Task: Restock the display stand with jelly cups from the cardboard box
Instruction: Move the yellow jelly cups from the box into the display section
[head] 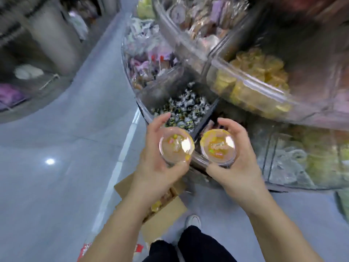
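Head view. Left hand (160,154) curled round a jelly cup (176,144), thumb at the near rim, fingers at the far side. Right hand (238,157) grips a second jelly cup (218,147) the same way. Cups side by side, just apart, lids up, held above the front edge of the display stand (245,80). Upper clear bin holds yellow items, probably more cups; blurred. Cardboard box (164,210) open on the floor (56,148) below the left forearm, beside a shoe (193,220).
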`<state>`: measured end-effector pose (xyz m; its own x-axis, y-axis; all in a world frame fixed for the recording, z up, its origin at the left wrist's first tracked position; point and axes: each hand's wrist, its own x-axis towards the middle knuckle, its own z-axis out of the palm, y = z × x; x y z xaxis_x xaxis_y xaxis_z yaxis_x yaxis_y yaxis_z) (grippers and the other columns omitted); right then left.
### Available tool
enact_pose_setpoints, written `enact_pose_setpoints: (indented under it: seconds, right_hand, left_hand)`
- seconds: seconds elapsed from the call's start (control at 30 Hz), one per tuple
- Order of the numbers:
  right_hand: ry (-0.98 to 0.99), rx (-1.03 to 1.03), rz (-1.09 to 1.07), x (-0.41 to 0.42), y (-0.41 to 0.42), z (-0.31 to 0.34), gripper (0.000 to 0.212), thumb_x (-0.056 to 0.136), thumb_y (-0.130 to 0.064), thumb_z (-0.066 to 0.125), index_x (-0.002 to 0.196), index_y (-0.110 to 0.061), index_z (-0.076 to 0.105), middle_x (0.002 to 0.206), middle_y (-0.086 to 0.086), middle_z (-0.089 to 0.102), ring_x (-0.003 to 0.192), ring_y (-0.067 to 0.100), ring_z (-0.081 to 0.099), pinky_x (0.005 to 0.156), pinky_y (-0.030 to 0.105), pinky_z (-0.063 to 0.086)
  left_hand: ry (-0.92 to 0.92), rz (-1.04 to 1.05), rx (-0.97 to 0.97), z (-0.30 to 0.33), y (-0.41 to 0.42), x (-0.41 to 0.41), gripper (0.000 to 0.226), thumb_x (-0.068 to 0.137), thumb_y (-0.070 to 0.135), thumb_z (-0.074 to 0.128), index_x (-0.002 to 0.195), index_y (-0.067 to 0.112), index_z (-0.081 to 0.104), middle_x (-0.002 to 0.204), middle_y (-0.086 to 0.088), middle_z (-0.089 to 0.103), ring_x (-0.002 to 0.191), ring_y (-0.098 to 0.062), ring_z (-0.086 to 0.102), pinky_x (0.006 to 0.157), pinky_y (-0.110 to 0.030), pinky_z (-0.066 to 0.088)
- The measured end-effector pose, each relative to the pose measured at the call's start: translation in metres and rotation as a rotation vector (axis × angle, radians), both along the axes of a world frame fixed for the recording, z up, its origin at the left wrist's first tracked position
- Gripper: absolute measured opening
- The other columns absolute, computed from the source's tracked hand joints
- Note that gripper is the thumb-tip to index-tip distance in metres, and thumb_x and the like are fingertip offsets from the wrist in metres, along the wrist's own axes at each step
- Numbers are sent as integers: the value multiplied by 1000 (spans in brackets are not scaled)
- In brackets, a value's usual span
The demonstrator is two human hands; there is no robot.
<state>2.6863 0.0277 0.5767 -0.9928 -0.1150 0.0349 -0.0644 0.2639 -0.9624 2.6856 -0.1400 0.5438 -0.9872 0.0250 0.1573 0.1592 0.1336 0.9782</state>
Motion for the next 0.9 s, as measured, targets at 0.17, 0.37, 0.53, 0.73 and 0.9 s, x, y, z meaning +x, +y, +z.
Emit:
enact_pose_setpoints:
  seconds: [0.17,0.37,0.53,0.73,0.9]
  right_hand:
    - [70,-74,-107,-9,57,41,73,61,-2,62,113,-48,39,90,-23,62,74,-6,59,65,6,45]
    - [97,-175,-223,-50,131,68,54,56,-19,79,97,-29,45,84,-26,64,74,-11,58,65,5,45]
    - [92,-117,-128,-101,187,93,42,65,-10,84,95,-24,59,87,-15,69,76,-1,64,65,10,48]
    - [40,-158,-113,-146,189,90,68,60,-7,66,116,-42,49,90,-23,65,70,-5,60,59,11,49]
    - [-101,-255,-243,-169,167,66,59,56,-11,74,104,-30,45,97,-6,60,80,2,61,66,18,49]
  left_hand:
    - [107,-125,54,52,58,-29,84,60,1,74,124,31,29,92,15,64,87,1,60,81,-10,43]
    - [35,-105,26,87,136,-81,68,49,24,85,104,26,46,97,16,70,94,-3,64,85,-18,47]
    - [91,-41,13,107,175,-129,45,52,33,85,92,28,63,89,18,68,84,4,62,74,-8,46]
    - [92,-28,-130,113,183,-176,67,56,33,85,112,44,50,106,12,67,103,-6,61,91,-24,47]
    - [-2,-13,-413,102,174,-214,65,55,31,87,109,31,51,99,19,61,99,-8,59,83,-19,45]
